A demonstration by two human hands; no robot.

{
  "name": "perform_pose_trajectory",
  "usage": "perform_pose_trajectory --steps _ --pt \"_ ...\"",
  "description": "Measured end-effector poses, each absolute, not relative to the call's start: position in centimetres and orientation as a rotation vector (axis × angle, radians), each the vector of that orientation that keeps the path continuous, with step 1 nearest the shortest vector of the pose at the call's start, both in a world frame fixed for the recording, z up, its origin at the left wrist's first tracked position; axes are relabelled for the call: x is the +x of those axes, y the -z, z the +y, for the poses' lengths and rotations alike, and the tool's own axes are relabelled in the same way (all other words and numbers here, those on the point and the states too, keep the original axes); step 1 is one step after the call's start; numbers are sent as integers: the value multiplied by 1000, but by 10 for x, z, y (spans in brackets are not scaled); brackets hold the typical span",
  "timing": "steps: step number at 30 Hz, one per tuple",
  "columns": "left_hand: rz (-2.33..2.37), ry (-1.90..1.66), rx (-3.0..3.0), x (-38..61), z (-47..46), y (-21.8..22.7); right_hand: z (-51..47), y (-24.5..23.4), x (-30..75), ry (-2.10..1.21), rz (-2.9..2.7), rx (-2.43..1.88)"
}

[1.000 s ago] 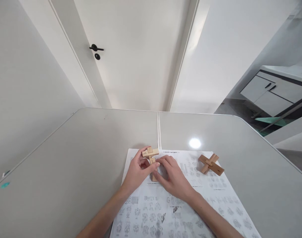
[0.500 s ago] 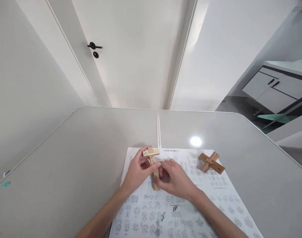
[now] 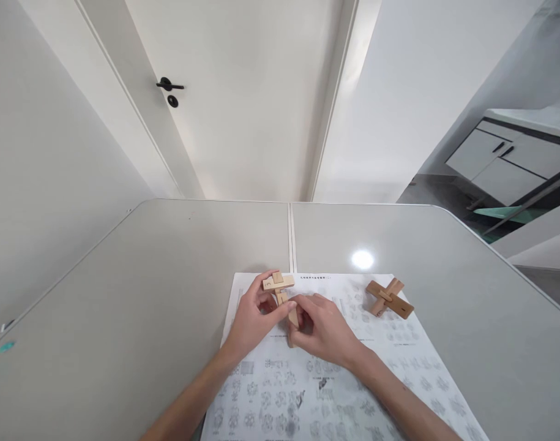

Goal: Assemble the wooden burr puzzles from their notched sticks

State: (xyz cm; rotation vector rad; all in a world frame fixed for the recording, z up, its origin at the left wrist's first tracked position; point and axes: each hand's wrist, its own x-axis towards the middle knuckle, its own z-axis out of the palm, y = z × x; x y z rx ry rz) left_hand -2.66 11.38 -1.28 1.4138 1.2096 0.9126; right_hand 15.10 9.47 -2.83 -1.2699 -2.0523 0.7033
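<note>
My left hand (image 3: 251, 320) is closed around pale wooden interlocking puzzle pieces. One of them, a crosswise block (image 3: 286, 282) with a dark mark like a 3, sits at the top, with a small block (image 3: 276, 277) set across it. Below, a longer wooden stick (image 3: 293, 316) slants down between both hands. My left thumb presses on this stick. My right hand (image 3: 328, 326) pinches its lower part, and the fingers hide much of that end. Under the hands lies a printed sheet (image 3: 261, 340) with rows of small puzzle drawings.
An assembled cross of darker wooden puzzle pieces (image 3: 388, 298) rests on the sheet's upper right. The grey table (image 3: 169, 294) has a seam (image 3: 292, 239) down its middle. Beyond it stand a white door (image 3: 243, 110) and, at right, a white cabinet (image 3: 504, 165).
The stick's lower end has swung right and is now more tilted and covered by my right fingers. My left hand keeps its hold. The view has shifted slightly.
</note>
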Motion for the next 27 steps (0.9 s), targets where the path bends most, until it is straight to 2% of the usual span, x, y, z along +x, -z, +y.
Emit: perform_pose_trajectory --steps 16,27 --pt "1231 -899 1435 -28 114 13 110 35 171 -1087 -1414 -1345" --pt "1265 -913 1607 -30 111 16 100 32 166 -827 -1705 -1271"
